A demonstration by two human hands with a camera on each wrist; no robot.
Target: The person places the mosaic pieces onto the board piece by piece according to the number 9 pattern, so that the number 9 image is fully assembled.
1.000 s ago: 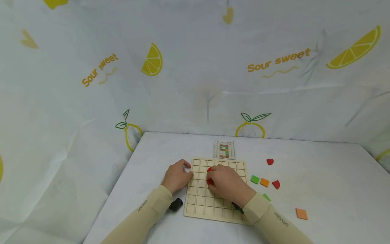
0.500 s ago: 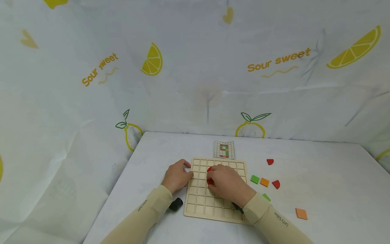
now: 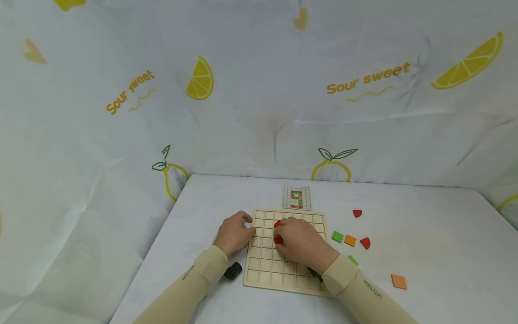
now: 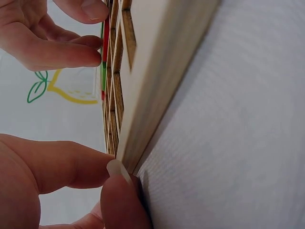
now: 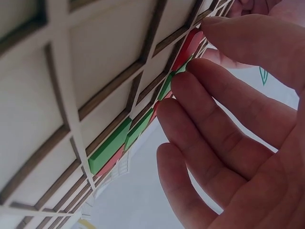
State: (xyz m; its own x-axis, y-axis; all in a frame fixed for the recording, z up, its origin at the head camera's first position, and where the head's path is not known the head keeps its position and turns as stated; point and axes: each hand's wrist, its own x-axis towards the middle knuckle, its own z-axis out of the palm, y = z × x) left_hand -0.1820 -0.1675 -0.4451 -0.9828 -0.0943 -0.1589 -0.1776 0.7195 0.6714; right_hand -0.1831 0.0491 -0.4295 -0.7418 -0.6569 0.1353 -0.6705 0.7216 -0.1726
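Note:
A pale wooden grid board (image 3: 265,279) lies flat on the table. My left hand (image 3: 234,234) is at its left side; in the left wrist view its thumb and forefinger pinch the board's edge. My right hand (image 3: 303,242) is over the board's upper middle. In the right wrist view, its thumb and forefinger meet a red rounded tile (image 5: 188,48) seated in the grid, one at each end. Beside this tile, green tiles (image 5: 108,149) and other red pieces sit in cells along one line. The right hand hides part of the board in the head view.
Behind the board lies a card (image 3: 296,198) printed with a coloured grid pattern. Loose on the right are a green tile (image 3: 337,236), an orange tile (image 3: 350,240), a red quarter-round tile (image 3: 365,243), another red one (image 3: 357,213) and a separate orange square (image 3: 399,281).
Both hands keep the same position at the board and the tiles stay where they were. The whole head view has shifted very slightly.

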